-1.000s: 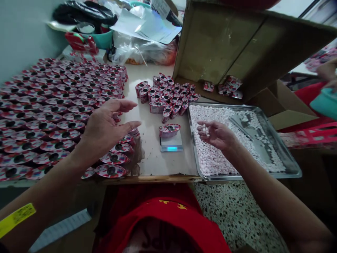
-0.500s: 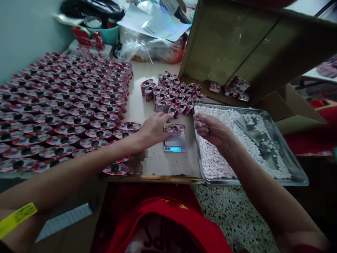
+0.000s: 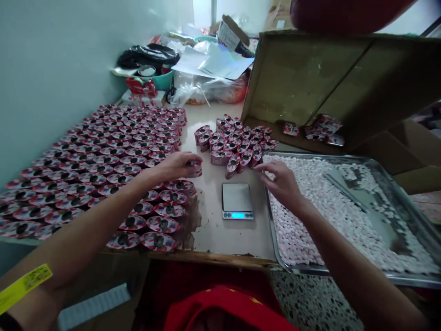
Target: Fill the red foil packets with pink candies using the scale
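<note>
My left hand point(image 3: 177, 166) is closed round a small red-and-white printed cup point(image 3: 195, 168), held over the table at the edge of the rows of filled cups point(image 3: 103, 170). My right hand point(image 3: 280, 181) reaches, fingers curled, toward the cluster of empty cups point(image 3: 234, 140) at the left rim of the metal tray point(image 3: 406, 202); what it holds, if anything, is hidden. A small digital scale point(image 3: 237, 201) with a lit blue display sits bare between my hands. Small pink-white candies point(image 3: 330, 220) fill the tray.
An open cardboard box point(image 3: 310, 78) stands behind the tray with a few cups inside. Plastic bags, papers and a teal bowl point(image 3: 161, 80) crowd the back of the table. A wall runs along the left. A yellow band point(image 3: 25, 285) circles my left forearm.
My left hand lifted the cup off the scale and carried it left toward the rows. My right hand moved from beside the scale up to the empty cups. The camera tilted up.
</note>
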A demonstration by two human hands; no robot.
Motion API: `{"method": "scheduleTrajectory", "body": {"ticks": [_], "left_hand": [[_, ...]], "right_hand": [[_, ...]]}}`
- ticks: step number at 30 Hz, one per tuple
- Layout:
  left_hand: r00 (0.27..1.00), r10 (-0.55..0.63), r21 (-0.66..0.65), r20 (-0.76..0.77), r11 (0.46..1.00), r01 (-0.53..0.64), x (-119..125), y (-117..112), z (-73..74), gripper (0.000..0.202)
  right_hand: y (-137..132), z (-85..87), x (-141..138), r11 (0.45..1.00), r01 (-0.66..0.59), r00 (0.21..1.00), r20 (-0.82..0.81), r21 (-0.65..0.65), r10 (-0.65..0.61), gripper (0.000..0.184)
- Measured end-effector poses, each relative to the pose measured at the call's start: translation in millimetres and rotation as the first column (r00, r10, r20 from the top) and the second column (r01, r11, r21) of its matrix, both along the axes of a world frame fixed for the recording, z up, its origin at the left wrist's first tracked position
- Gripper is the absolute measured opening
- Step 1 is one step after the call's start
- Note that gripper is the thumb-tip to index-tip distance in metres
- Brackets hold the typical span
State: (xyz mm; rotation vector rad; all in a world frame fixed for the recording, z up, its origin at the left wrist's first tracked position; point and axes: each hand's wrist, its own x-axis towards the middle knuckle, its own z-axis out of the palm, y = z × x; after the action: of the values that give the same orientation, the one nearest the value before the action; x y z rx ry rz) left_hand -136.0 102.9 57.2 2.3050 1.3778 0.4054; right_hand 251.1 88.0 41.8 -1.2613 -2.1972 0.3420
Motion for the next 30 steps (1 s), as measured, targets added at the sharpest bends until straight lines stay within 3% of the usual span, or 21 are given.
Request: {"method": "scheduleTrajectory", "body": {"ticks": [3,6,10,14,18,22,26,30], "left_hand": [[1.0,-0.028,-0.073,-0.005,0.997,0.028,-20,-6,-12.4,0.035],[0.996,-0.062,-0.103,-0.06,0.993,0.055,-19,-22,-12.8,0.041],[0.957,0.016,0.062,-0.288,0.998,0.002,10,-52,-7.8,0.051],[0.876,0.175,0.165,-0.449,0.98,-0.111,39,-79,-21.3,0.045],[0.872,0.195,0.16,-0.449,0.978,-0.137,43,-86,-34.7,0.052],[0.874,0.198,0.148,-0.444,0.978,-0.147,41,-84,-31.8,0.05],[0.862,0.23,0.164,-0.451,0.971,-0.173,48,-82,-16.8,0.054],[0.891,0.207,0.228,-0.405,0.966,-0.121,56,-87,11.3,0.056]], "right_hand": [[31,4.5,-51,0.986,-0.092,0.936,0.35,0.142,0.037,0.024],[52,0.9,-71,0.963,-0.182,0.823,0.567,0.2,0.037,0.023],[65,-9.4,-71,0.923,-0.304,0.748,0.66,0.235,0.078,0.018],[66,-9.0,-74,0.907,-0.353,0.706,0.702,0.231,0.096,0.017],[40,10.6,-77,0.868,-0.422,0.699,0.704,0.26,0.129,0.021],[-5,22.1,-68,0.896,-0.387,0.709,0.692,0.219,0.136,0.016],[-36,16.9,-61,0.936,-0.319,0.735,0.663,0.149,0.145,0.017],[-49,21.1,-27,0.98,-0.122,0.859,0.512,0.156,0.026,0.023]]}}
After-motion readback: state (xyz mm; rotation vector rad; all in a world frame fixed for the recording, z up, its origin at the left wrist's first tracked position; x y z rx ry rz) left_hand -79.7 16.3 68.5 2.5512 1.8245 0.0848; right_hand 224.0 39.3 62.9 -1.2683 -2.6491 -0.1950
